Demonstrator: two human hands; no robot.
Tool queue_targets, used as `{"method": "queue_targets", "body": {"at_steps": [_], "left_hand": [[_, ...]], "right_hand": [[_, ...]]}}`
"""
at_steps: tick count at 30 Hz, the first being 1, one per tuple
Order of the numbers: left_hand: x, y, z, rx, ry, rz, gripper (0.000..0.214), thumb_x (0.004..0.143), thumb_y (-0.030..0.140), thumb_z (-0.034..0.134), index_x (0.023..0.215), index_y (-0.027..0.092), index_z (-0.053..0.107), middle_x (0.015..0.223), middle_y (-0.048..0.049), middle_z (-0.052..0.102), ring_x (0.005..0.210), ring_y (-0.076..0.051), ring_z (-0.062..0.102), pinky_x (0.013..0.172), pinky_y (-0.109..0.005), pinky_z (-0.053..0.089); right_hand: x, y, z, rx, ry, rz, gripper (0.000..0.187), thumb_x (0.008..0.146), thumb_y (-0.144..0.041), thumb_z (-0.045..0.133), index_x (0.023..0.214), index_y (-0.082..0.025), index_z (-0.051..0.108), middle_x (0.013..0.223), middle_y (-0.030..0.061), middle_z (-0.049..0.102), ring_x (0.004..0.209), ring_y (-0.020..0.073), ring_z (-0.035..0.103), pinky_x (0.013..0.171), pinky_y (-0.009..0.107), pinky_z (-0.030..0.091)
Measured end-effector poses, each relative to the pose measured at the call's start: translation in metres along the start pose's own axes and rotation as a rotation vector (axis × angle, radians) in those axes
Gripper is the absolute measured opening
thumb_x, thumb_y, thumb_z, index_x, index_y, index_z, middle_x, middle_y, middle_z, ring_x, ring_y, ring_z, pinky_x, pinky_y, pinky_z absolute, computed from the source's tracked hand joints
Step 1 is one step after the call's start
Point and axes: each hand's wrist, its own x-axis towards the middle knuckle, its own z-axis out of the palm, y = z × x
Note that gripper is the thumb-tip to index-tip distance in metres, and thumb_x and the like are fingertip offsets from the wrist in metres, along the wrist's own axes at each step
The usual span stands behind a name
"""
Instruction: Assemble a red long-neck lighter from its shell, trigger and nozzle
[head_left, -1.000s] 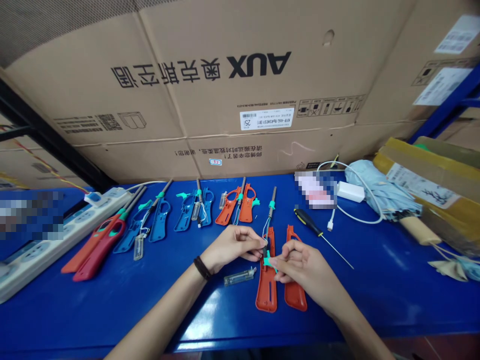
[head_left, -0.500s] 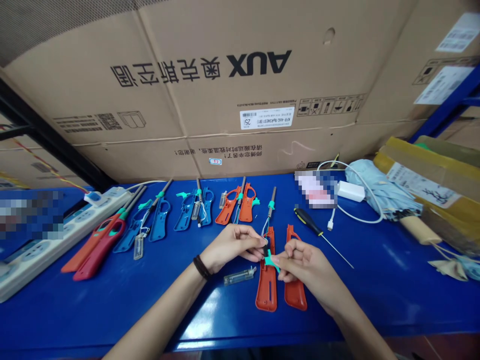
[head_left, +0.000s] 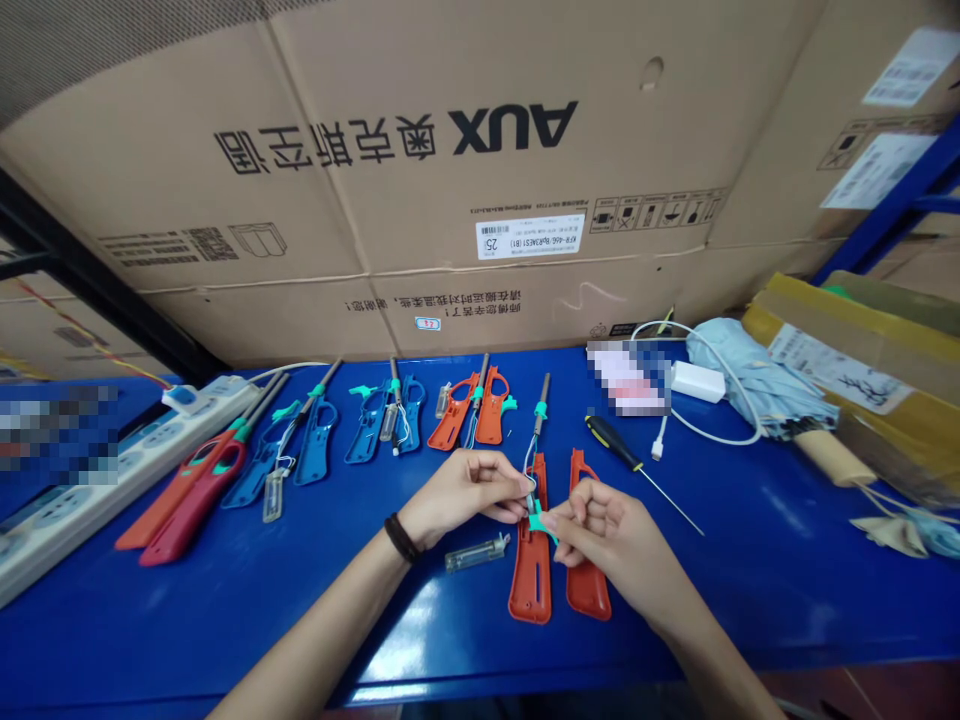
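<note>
Thumb and fingers of my right hand [head_left: 611, 530] pinch a green trigger [head_left: 535, 521] over an orange lighter casing half [head_left: 531, 585]. My left hand [head_left: 469, 490] is closed at the trigger's upper end, by the thin wires [head_left: 529, 458]. Its fingertips hide much of the small igniter part there. The wires lead up to a metal nozzle tube [head_left: 543, 398] with a green collar. The matching orange casing half [head_left: 589, 595] lies under and beside my right hand. A clear fuel tank [head_left: 477, 553] rests on the blue table, left of the casing.
Opened blue lighters [head_left: 315, 445] and another orange one [head_left: 491, 410] lie behind. Two assembled red lighters [head_left: 191, 495] sit beside a power strip [head_left: 82, 485]. A screwdriver [head_left: 616, 442], white charger [head_left: 697, 381] and folded umbrella [head_left: 750, 375] are at right. A large cardboard box [head_left: 405, 210] stands behind.
Both hands stay over the orange casing, still at the trigger. The black part showing at the left fingertips earlier now looks grey. The view has shifted slightly.
</note>
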Motion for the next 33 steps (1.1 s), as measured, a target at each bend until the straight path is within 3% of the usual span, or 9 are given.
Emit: {"method": "queue_targets", "body": {"at_steps": [10,18,25,33], "left_hand": [[0.000,-0.003,-0.002,0.015,-0.021,0.013,0.022,0.065,0.031,0.076,0.072,0.012,0.066,0.067,-0.0010,0.069,0.062,-0.010,0.065,0.064,-0.022,0.054],[0.000,-0.002,-0.005,0.021,-0.046,0.007,0.022,0.064,0.030,0.077,0.075,0.012,0.068,0.075,-0.0023,0.071,0.064,-0.010,0.066,0.066,-0.023,0.054],[-0.002,0.000,-0.006,0.007,-0.070,0.020,0.022,0.064,0.029,0.077,0.074,0.012,0.068,0.077,-0.0027,0.071,0.066,-0.011,0.066,0.066,-0.022,0.054],[-0.001,-0.001,-0.006,0.090,-0.009,-0.018,0.022,0.065,0.030,0.077,0.078,0.013,0.072,0.067,-0.0020,0.071,0.061,-0.009,0.066,0.062,-0.019,0.054]], "right_hand": [[-0.007,0.008,0.008,-0.135,0.076,-0.094,0.038,0.071,-0.036,0.069,0.059,-0.020,0.037,0.069,0.0032,0.067,0.054,0.0129,0.063,0.053,0.023,0.053],[-0.018,0.013,0.021,-0.357,0.230,-0.222,0.035,0.076,-0.038,0.061,0.058,-0.021,0.036,0.073,0.0047,0.066,0.057,0.0170,0.064,0.049,0.024,0.050],[-0.021,0.012,0.021,-0.463,0.259,-0.310,0.034,0.079,-0.034,0.057,0.057,-0.021,0.035,0.069,0.0032,0.065,0.047,0.0118,0.057,0.043,0.020,0.042],[-0.015,0.011,0.019,-0.260,0.165,-0.169,0.035,0.075,-0.040,0.062,0.060,-0.021,0.037,0.066,0.0013,0.062,0.056,0.0134,0.057,0.050,0.023,0.050]]}}
